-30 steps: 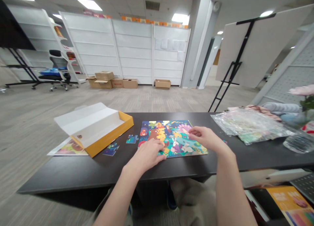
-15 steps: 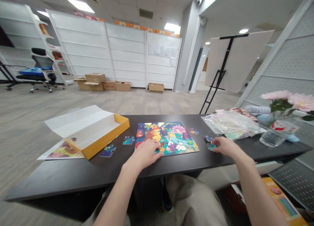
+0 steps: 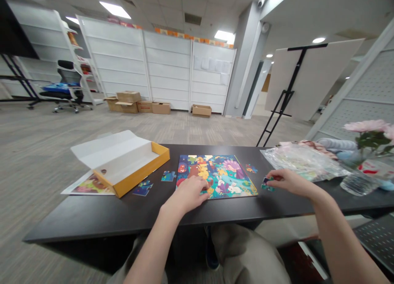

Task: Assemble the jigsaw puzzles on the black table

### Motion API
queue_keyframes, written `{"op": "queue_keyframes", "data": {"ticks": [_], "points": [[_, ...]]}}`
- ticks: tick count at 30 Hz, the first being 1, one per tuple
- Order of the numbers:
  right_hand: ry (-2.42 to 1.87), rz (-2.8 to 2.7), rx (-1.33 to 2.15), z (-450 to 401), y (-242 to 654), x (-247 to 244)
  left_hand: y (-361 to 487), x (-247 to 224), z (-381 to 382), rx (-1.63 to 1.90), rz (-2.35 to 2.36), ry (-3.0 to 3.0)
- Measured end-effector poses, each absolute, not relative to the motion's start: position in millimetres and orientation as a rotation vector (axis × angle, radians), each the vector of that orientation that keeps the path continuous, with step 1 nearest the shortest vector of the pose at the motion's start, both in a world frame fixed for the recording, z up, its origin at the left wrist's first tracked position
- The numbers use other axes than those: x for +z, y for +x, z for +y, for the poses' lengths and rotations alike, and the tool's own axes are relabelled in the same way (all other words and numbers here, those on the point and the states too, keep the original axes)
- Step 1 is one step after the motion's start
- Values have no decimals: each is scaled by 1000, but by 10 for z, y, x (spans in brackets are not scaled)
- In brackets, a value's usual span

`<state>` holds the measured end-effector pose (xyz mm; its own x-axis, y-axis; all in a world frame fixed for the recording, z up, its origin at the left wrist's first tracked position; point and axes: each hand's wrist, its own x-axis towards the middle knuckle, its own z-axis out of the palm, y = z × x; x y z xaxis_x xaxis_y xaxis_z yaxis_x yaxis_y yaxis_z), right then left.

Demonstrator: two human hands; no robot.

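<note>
A colourful jigsaw puzzle (image 3: 226,173) with animals lies partly assembled on the dark table. My left hand (image 3: 192,191) rests over its lower left part, thumb and fingers apart, and covers some of the picture. To the right of the puzzle, my right hand (image 3: 285,181) pinches a puzzle piece (image 3: 267,181) between thumb and fingers. Teal shows just below the fingertips; whether that is a second piece I cannot tell. An orange and blue loose piece (image 3: 251,168) lies beside the puzzle's right edge. Left of the puzzle are a blue-green piece (image 3: 168,176) and dark blue pieces (image 3: 143,188).
An open yellow box (image 3: 140,175) with a white lid stands at the left, over a printed sheet (image 3: 89,184). Clear plastic bags (image 3: 304,161) and a glass vase (image 3: 355,183) with pink flowers occupy the right end of the table (image 3: 123,216).
My right hand has drawn its fingertips up slightly with the piece between them. My left hand stays on the puzzle. The whole view has shifted a little to the left.
</note>
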<state>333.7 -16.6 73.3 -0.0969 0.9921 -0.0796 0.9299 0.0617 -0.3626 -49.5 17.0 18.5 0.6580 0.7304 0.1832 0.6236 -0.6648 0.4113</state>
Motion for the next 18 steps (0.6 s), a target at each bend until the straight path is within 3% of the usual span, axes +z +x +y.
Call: {"op": "queue_keyframes", "data": {"ticks": [3,11,18], "points": [[-1802,-2133,651,6,3034,864,-525,180,152,489,1085,2553],[-1454,-2252,675,956,2307,982,-592,138,111,563,1195,2564],[-1615,-2511,1074,1631,2021,994,-619,164,204,530,1231,2483]]}}
